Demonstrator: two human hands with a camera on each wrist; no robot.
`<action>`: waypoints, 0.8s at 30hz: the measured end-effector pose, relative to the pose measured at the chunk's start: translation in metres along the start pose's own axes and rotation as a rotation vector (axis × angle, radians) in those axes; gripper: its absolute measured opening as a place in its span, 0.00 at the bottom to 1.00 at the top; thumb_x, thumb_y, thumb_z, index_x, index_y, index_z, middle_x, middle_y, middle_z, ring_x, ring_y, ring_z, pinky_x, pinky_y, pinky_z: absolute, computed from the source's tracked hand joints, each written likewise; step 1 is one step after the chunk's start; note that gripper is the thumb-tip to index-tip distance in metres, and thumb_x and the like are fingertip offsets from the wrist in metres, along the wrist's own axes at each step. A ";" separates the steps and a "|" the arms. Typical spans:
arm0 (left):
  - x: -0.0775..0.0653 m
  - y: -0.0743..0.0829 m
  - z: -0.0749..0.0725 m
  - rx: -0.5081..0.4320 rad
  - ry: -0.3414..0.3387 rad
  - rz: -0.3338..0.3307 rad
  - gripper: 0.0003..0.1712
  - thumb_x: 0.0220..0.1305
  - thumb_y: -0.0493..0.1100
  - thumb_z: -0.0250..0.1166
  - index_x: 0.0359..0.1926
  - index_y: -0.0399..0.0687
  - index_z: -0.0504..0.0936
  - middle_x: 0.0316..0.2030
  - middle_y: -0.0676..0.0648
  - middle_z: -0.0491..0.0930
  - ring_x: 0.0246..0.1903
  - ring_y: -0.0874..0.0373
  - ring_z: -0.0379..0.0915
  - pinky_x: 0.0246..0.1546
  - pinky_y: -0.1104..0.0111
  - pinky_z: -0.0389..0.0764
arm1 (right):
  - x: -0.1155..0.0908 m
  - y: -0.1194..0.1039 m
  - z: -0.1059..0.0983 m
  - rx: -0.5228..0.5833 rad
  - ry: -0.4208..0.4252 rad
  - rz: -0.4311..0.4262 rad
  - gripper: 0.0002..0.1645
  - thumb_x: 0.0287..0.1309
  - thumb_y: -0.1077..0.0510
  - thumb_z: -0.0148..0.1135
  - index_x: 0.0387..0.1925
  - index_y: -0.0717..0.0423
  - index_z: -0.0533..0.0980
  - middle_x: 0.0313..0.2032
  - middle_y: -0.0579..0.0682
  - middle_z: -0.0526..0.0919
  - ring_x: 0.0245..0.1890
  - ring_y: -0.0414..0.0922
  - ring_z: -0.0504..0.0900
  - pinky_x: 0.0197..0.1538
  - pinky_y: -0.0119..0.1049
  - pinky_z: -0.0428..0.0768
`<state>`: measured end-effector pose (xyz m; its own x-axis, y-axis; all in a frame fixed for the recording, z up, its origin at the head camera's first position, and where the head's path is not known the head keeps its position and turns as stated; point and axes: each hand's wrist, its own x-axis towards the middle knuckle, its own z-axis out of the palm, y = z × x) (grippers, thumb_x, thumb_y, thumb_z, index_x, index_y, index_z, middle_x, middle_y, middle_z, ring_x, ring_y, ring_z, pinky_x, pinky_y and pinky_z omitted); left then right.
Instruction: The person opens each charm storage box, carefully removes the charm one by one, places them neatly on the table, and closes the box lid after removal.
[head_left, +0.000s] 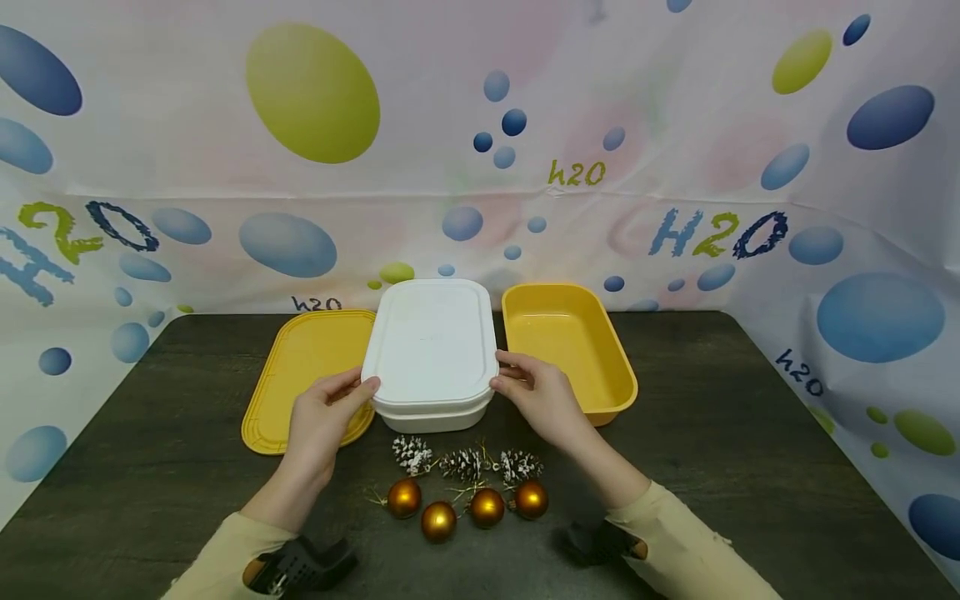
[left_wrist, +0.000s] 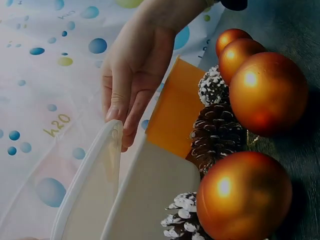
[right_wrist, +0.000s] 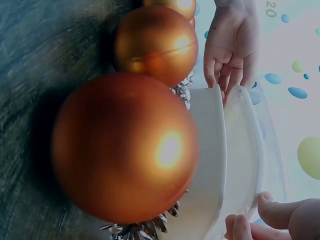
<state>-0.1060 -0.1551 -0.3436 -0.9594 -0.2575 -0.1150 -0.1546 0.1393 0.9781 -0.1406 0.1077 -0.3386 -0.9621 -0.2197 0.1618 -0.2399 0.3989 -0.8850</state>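
A white lid [head_left: 433, 342] lies over a white rectangular container [head_left: 431, 421] in the middle of the table. My left hand [head_left: 321, 417] pinches the lid's front left corner between thumb and fingers. At the front right corner my right hand [head_left: 546, 400] pinches it the same way. Both wrist views show the lid's near edge [left_wrist: 116, 131] raised off the container's rim, with a wedge-shaped gap between them. The container's inside is hidden from the head view. Just in front lie frosted pine cones [head_left: 461, 464] and several orange-gold baubles [head_left: 487, 507].
A yellow lid [head_left: 307, 354] lies flat to the left, partly under my left hand. To the right stands an uncovered yellow container [head_left: 566, 333], partly behind my right hand. The dark table [head_left: 750, 467] meets a patterned backdrop [head_left: 420, 150] at the back.
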 end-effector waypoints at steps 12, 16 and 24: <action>0.004 -0.006 0.002 0.012 -0.004 0.002 0.27 0.63 0.43 0.65 0.60 0.33 0.74 0.50 0.38 0.75 0.41 0.61 0.73 0.44 0.71 0.78 | 0.001 0.001 0.004 -0.048 -0.046 0.018 0.28 0.58 0.64 0.65 0.60 0.67 0.72 0.55 0.60 0.78 0.53 0.49 0.79 0.50 0.34 0.78; 0.003 -0.007 0.002 0.008 -0.005 -0.012 0.27 0.63 0.42 0.66 0.60 0.33 0.74 0.49 0.39 0.76 0.39 0.64 0.73 0.42 0.73 0.78 | 0.000 0.000 0.005 -0.088 -0.068 0.017 0.30 0.58 0.64 0.65 0.61 0.66 0.70 0.58 0.60 0.75 0.56 0.49 0.76 0.51 0.34 0.77; 0.002 -0.008 0.001 0.026 -0.003 -0.051 0.27 0.63 0.44 0.65 0.60 0.34 0.74 0.51 0.39 0.75 0.39 0.63 0.73 0.42 0.74 0.78 | -0.003 -0.001 0.007 -0.166 -0.090 -0.027 0.34 0.56 0.64 0.66 0.63 0.67 0.67 0.61 0.60 0.71 0.57 0.50 0.75 0.52 0.36 0.77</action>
<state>-0.1071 -0.1558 -0.3517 -0.9508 -0.2624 -0.1649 -0.2093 0.1512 0.9661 -0.1362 0.1018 -0.3407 -0.9413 -0.3083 0.1377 -0.2905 0.5316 -0.7957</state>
